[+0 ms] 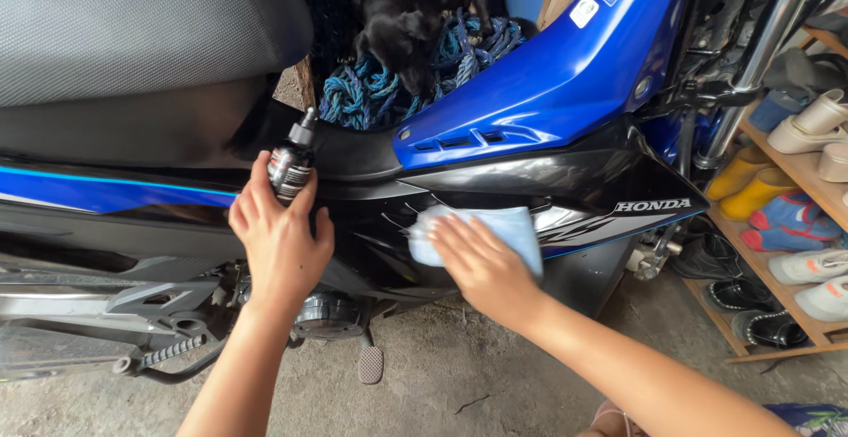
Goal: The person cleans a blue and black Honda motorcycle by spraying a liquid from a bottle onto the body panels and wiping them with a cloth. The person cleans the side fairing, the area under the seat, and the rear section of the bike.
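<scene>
A blue and black motorbike (pixel 548 92) filled most of the view, standing side-on on a concrete floor (pixel 442 375). Its grey textured seat (pixel 132 22) took up the far left, and a glossy blue body panel (pixel 565 66) ran up toward the far right above a black side fairing (pixel 495 181). At the right stood a wooden shoe rack (pixel 777 269), its shelves carrying sandals, yellow boots and trainers. Beyond the bike, in the far middle, a black dog (pixel 411 13) lay on a heap of blue rope netting (pixel 380 88). Low on the left, the bike's silver frame and a footpeg (pixel 172 350) showed, with a brake pedal (pixel 370 364) hanging just above the floor.

The right hand (pixel 481 265) lay flat on a light blue cloth (pixel 508 225), its fingers spread and pressing the cloth against the black fairing rather than curled around it. The cloth sat near the middle of the bike's side, just below the blue panel's vents.

The left hand (pixel 278 238) was to the left of it, fingers closed around a small dark spray bottle (pixel 291 163). The bottle stood upright, its nozzle at the top, held close to the fairing just below the front edge of the seat.
</scene>
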